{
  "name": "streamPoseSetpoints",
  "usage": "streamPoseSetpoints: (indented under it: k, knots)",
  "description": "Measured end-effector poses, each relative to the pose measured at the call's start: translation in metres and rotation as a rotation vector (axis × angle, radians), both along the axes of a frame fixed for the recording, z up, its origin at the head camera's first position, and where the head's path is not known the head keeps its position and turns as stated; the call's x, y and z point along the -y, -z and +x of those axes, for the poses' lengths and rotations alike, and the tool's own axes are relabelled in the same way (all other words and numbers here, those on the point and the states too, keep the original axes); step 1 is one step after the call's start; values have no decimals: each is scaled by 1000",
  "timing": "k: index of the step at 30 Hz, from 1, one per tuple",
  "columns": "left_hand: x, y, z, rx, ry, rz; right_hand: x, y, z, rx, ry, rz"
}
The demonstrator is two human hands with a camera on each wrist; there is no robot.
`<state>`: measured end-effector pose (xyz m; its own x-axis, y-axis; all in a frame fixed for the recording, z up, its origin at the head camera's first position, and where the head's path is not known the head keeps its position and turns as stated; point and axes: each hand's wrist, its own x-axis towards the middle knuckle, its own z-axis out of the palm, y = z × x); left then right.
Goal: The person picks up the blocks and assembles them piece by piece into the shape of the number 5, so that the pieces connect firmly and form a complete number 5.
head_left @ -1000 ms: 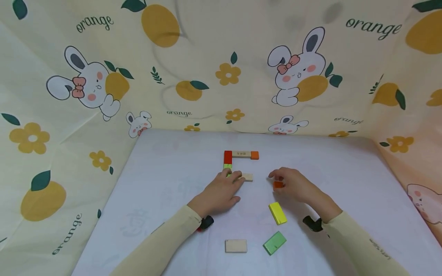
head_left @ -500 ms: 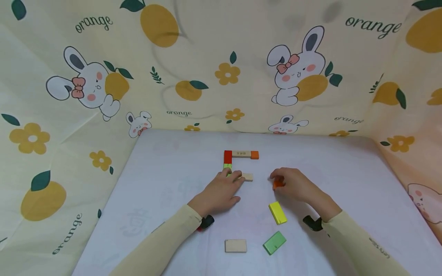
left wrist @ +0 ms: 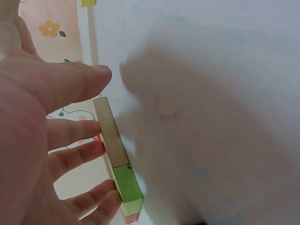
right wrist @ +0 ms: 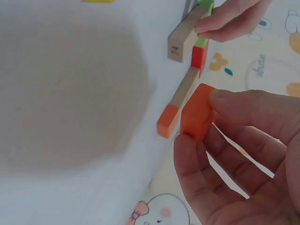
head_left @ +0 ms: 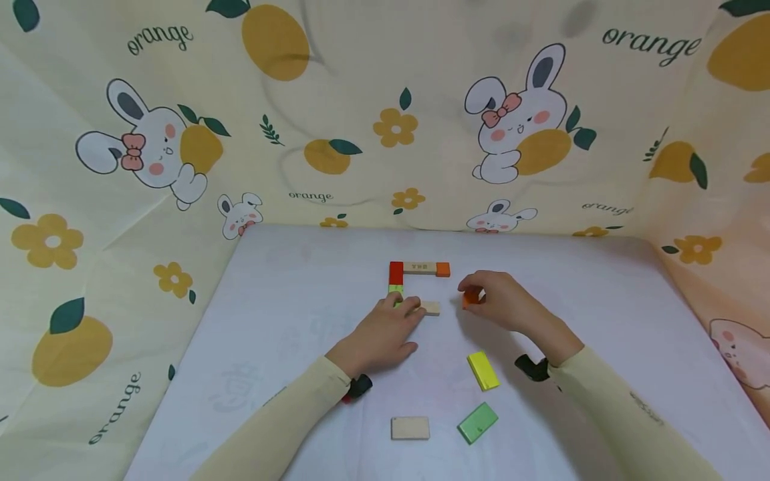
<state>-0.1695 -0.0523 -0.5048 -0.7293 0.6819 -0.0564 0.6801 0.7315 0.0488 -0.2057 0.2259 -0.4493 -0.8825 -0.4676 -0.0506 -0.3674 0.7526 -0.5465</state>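
In the head view, my right hand (head_left: 511,300) pinches an orange block (right wrist: 199,112) between thumb and fingers, raised over the cloth to the right of a row of blocks. My left hand (head_left: 385,334) rests its outstretched fingertips on a plain wooden block (left wrist: 112,133) and a green block (left wrist: 127,183), which meet end to end. Behind the green one lies a red block (head_left: 396,272). From its far end a printed wooden block (head_left: 419,268) runs right to a second orange block (head_left: 442,269). The left fingers partly cover the green block in the head view.
A yellow block (head_left: 483,371) lies below my right hand. Nearer the front are a loose green block (head_left: 478,423) and a pale wooden block (head_left: 410,428). The white cloth (head_left: 289,374) ends at a patterned curtain (head_left: 349,87) behind.
My right hand has moved up and slightly left with the orange block, nearer the row. My left hand stays in place on the blocks.
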Motion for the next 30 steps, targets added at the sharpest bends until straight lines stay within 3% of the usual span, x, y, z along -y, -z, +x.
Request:
streamPoseSetpoints:
  k: [15, 22, 30]
  knots:
    - [-1, -5, 0, 17, -2, 7, 24, 11, -13, 19, -36, -8]
    - [2, -4, 1, -1, 12, 7, 33, 20, -14, 76, -30, 27]
    - [1, -7, 0, 5, 6, 20, 36, 24, -12, 74, -35, 41]
